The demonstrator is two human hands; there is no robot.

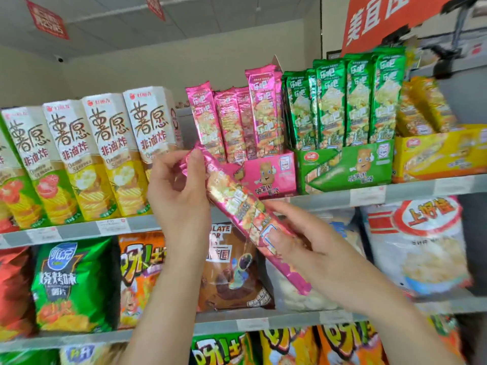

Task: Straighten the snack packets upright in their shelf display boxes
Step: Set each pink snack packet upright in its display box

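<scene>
Here, from your head camera, you hold one long pink snack packet (237,204) in both hands, out in front of the shelves. It is not in a box. It lies slanted, with its top end up and to the left and its bottom end down and to the right. Your left hand (179,196) pinches the top end, thumb on the front and fingers curled behind. Your right hand (297,248) grips the lower part, with the thumb pressed on the front and the fingers wrapped under it.

Just behind the packet sits the pink display box (268,175) on the upper shelf (411,192). More pink packets (229,122) stand in it, some taller than others, and the left one leans a little. Just beside it on the right is a green display box (347,167) with green packets (355,101) standing straight. Next to that is a yellow box (442,154). To the left stand tall potato chip cartons (105,154). On the shelf below are a brown chocolate bag (232,272) and a green chip bag (71,283).
</scene>
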